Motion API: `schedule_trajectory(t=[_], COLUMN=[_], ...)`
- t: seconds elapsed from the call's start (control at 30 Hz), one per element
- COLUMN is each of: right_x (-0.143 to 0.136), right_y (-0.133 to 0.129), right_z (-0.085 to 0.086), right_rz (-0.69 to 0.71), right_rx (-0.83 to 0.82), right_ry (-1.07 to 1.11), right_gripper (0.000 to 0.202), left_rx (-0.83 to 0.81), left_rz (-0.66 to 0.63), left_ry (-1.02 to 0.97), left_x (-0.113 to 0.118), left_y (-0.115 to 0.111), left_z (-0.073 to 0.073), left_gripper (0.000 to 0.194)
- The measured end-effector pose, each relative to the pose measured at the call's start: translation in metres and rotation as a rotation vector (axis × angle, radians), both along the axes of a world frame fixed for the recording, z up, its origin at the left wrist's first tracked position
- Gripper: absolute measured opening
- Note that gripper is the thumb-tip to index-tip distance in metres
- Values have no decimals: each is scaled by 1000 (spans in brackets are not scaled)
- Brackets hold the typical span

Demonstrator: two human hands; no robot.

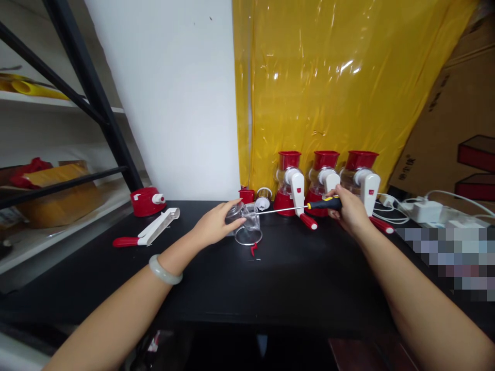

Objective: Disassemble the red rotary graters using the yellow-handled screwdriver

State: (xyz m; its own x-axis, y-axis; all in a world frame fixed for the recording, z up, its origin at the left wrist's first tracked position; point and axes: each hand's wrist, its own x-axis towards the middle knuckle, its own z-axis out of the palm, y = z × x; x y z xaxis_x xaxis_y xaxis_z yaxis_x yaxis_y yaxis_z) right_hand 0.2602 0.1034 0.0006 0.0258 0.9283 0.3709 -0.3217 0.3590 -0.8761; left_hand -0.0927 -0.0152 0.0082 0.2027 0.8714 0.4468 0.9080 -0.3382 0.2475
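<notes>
Left of the rotary graters (327, 178), the half-curled left hand (212, 224) is holding a clear plastic grater body (252, 221); before those graters, the tightly curled right hand (351, 210) is gripping a screwdriver (319, 205).

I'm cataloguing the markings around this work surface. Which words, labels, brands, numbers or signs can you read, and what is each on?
No text can be read for certain.
Cardboard box: dark printed characters, too small and blurred to quote; the large red, dark-outlined shapes form no legible word.
White crank arms: small red badges, too small to tell if lettered.
Screwdriver: nothing legible on its handle.
</notes>
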Motion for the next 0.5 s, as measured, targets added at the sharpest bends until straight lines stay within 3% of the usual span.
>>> schedule_trajectory(t=[0.23,0.4,0.5], right_x=[-7,-4,-4], right_y=[-7,-16,-18], right_z=[4,7,9], right_rz=[112,267,286], right_rx=[-27,-56,-19], right_ry=[224,310,312], right_gripper=[23,24,18], left_rx=[9,3,0], left_rz=[-2,-3,3], left_ry=[9,5,4], left_x=[0,-1,-1], left_y=[0,0,1], left_z=[0,0,-1], left_gripper=[62,62,63])
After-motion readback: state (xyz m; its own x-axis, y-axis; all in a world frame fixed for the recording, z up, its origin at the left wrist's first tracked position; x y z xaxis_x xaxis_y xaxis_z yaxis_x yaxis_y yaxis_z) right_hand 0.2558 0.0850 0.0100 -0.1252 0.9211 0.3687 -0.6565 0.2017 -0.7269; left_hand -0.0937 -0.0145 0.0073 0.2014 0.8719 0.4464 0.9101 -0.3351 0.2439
